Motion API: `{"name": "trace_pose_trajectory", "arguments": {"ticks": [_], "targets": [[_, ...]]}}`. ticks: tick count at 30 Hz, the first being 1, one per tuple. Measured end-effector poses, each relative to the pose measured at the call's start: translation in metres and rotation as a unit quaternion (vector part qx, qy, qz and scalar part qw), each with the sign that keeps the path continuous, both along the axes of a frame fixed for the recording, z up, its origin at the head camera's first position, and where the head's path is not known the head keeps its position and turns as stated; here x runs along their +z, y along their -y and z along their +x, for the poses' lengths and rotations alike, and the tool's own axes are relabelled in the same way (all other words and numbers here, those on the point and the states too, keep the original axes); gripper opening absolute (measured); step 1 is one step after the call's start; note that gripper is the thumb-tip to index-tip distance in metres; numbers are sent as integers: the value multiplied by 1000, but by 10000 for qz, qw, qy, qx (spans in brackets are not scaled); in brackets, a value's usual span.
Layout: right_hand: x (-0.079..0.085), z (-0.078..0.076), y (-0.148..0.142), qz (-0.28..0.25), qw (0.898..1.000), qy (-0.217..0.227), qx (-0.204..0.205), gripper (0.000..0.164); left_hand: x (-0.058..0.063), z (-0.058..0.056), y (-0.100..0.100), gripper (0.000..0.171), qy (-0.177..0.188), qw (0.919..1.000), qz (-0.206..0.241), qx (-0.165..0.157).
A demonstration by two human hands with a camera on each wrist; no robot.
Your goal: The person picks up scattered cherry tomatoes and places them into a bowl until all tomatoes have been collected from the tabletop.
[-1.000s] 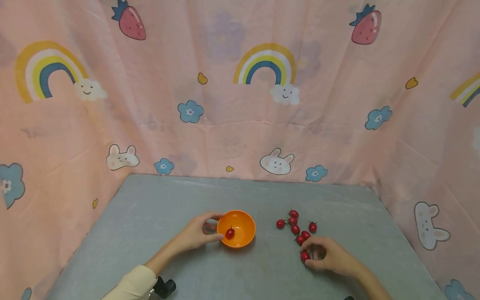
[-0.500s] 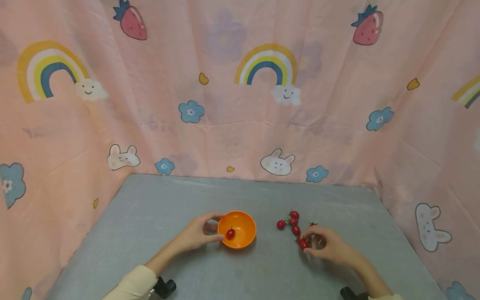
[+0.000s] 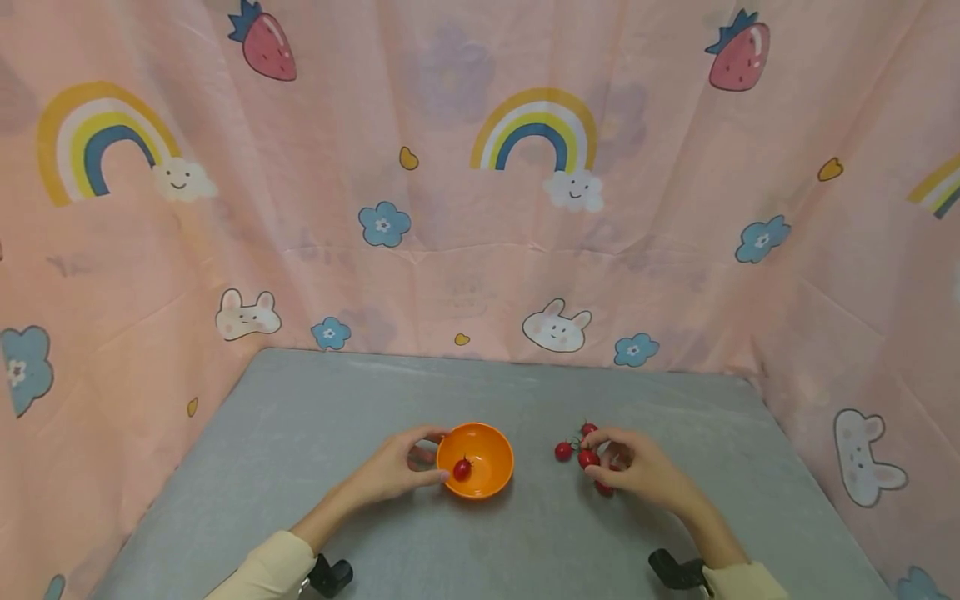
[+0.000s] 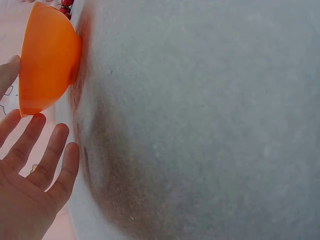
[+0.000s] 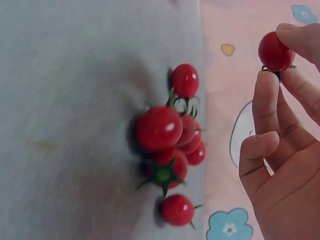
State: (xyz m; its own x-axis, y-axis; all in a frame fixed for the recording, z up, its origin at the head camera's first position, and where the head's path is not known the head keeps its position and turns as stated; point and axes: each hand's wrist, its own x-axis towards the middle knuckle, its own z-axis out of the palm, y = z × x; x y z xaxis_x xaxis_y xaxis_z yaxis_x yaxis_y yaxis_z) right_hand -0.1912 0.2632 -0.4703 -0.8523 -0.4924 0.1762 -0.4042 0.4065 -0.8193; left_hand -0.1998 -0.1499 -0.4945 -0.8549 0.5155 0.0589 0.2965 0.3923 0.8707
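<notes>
An orange bowl [image 3: 495,458] stands on the table with one cherry tomato [image 3: 462,470] inside. My left hand [image 3: 393,467] holds the bowl's left side, thumb and fingertips at its rim; in the left wrist view the other fingers spread out below it. Between thumb and fingertips my right hand [image 3: 648,471] pinches a second cherry tomato [image 5: 275,51], held up with its green stem end toward the fingers. Under and beside that hand lie several loose cherry tomatoes [image 5: 159,129] in a cluster, partly covered by the hand in the head view.
A grey table [image 3: 360,392] carries everything. Pink printed cloth [image 3: 450,275] hangs behind it and along both sides. Black wrist cameras [image 3: 675,571] sit below both hands. A bare stretch of table separates the bowl from the tomatoes.
My right hand has moved up and left over the tomato cluster, carrying the pinched cherry tomato from the cluster's near end. The left hand and the bowl stay in place.
</notes>
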Motion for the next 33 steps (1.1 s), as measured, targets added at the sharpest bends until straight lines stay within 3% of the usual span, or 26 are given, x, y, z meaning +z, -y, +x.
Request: {"name": "trace_pose_trajectory", "arguments": {"ticks": [7, 21, 33], "targets": [[3, -8, 14, -102, 9997, -228, -35, 27, 0, 0, 0, 58, -43, 10000, -30, 4], [6, -18, 45, -9, 9995, -81, -307, 26, 1, 0, 0, 57, -61, 9999, -94, 13], [6, -25, 69, -42, 9991, -426, 32, 28, 1, -1, 1, 58, -126, 9999, -105, -53]]}}
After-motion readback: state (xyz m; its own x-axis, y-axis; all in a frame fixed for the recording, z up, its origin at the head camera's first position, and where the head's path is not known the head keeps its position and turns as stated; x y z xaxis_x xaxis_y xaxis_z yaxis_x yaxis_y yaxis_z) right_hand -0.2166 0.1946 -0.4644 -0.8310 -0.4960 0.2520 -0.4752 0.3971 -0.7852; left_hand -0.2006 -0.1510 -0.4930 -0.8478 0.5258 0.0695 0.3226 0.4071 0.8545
